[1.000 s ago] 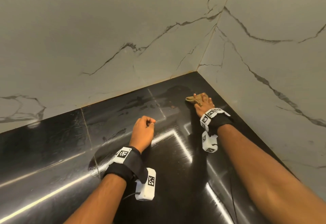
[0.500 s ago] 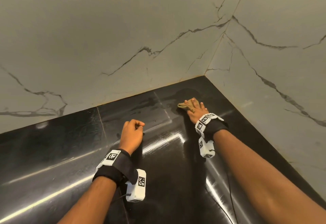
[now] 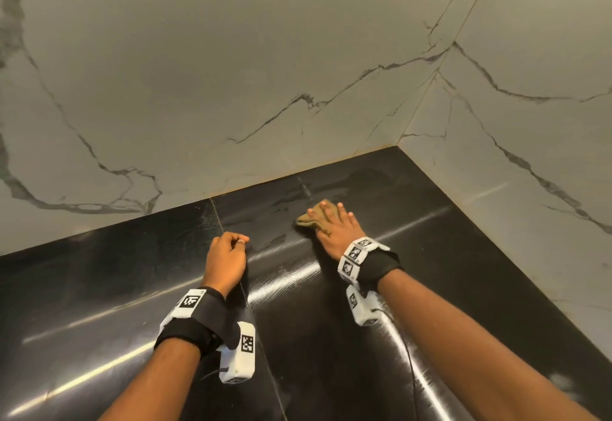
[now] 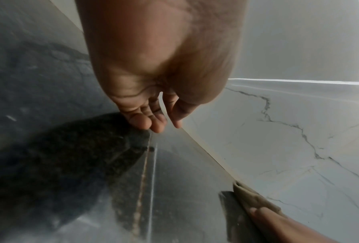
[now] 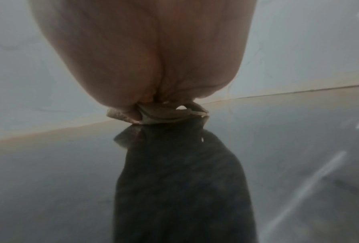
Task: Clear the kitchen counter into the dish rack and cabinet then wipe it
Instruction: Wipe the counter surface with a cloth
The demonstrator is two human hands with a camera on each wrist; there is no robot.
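The right hand [image 3: 334, 226] lies spread flat on the cloth [image 3: 313, 216] near the back right corner of the worktop [image 3: 463, 271]. The left hand [image 3: 227, 260] rests curled, holding nothing. Press evenly and overlap strokes toward the back edge.

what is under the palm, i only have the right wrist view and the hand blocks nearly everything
Observer: A tan cloth, pressed flat on the black counter by the right hand with straight, spread fingers.
Operator: where on the counter
Observer: Near the back corner where the two marble walls meet, short of the corner itself.
Operator: and the other hand
Observer: The left hand rests on the counter beside it, fingers curled, holding nothing.
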